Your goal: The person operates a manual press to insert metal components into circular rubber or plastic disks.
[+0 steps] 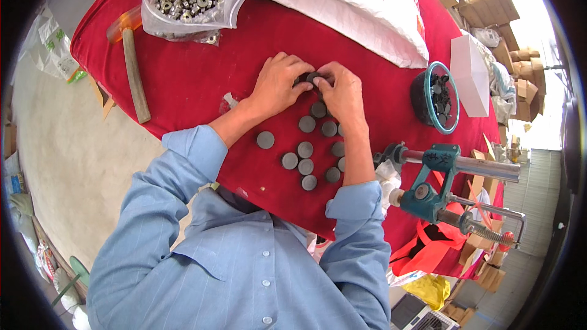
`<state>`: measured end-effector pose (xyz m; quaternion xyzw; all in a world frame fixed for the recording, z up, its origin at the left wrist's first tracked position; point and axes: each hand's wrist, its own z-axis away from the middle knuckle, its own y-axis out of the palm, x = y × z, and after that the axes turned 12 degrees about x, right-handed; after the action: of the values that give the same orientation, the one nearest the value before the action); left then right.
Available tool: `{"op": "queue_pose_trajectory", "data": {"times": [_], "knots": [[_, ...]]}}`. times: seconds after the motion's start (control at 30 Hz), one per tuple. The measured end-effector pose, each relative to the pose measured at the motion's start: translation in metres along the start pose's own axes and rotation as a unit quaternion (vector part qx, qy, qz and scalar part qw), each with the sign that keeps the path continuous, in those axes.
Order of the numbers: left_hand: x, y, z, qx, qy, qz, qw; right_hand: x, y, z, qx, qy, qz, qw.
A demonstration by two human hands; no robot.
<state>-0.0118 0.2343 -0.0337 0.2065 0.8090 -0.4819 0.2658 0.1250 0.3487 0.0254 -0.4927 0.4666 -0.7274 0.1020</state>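
My left hand (280, 85) and my right hand (343, 90) meet over the red tablecloth, fingertips almost touching. Between them is a small dark round piece (312, 77), pinched by my right thumb and fingers. My left fingers close on another dark piece, mostly hidden by the thumb and fingers. Several dark grey discs lie flat below the hands: one disc (318, 109) is close under my right hand, a single disc (265, 140) sits apart on the left, and another disc (305, 150) belongs to a loose group nearer me. My right forearm covers part of the group.
A clear plastic bag (241, 0) of metal rollers stands far left, beside a wooden-handled mallet (134, 76). A white sack (342, 9) lies at the back. On the right are a teal-rimmed bowl (420, 101) of black parts, a white box (469, 76) and a green hand press (422, 192).
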Motion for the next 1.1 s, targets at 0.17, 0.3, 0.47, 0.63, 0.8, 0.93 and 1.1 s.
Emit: {"op": "queue_pose_trajectory", "data": {"times": [0.17,0.3,0.47,0.63,0.8,0.93,1.1], "knots": [[0.001,-0.005,-0.005,0.039,-0.038,0.04,0.998,0.008,-0.002,0.003,0.005,-0.011,-0.081,0.997],[0.005,0.0,-0.006,0.023,-0.009,0.029,0.999,0.003,-0.001,0.003,0.012,-0.061,-0.043,0.997],[0.002,-0.008,-0.007,0.055,-0.039,0.077,0.995,-0.01,0.002,0.011,0.0,-0.081,-0.008,0.997],[-0.008,-0.018,-0.009,0.03,-0.019,0.193,0.981,-0.002,-0.002,0.024,-0.047,-0.115,0.009,0.992],[-0.032,-0.039,-0.005,-0.011,0.101,0.189,0.977,0.021,-0.012,0.05,-0.153,-0.199,0.034,0.967],[-0.039,-0.046,0.001,0.006,0.141,0.21,0.968,0.03,-0.015,0.069,-0.173,-0.213,0.04,0.961],[-0.048,-0.052,0.006,0.025,0.178,0.207,0.962,0.039,-0.018,0.09,-0.218,-0.248,0.062,0.942]]}}
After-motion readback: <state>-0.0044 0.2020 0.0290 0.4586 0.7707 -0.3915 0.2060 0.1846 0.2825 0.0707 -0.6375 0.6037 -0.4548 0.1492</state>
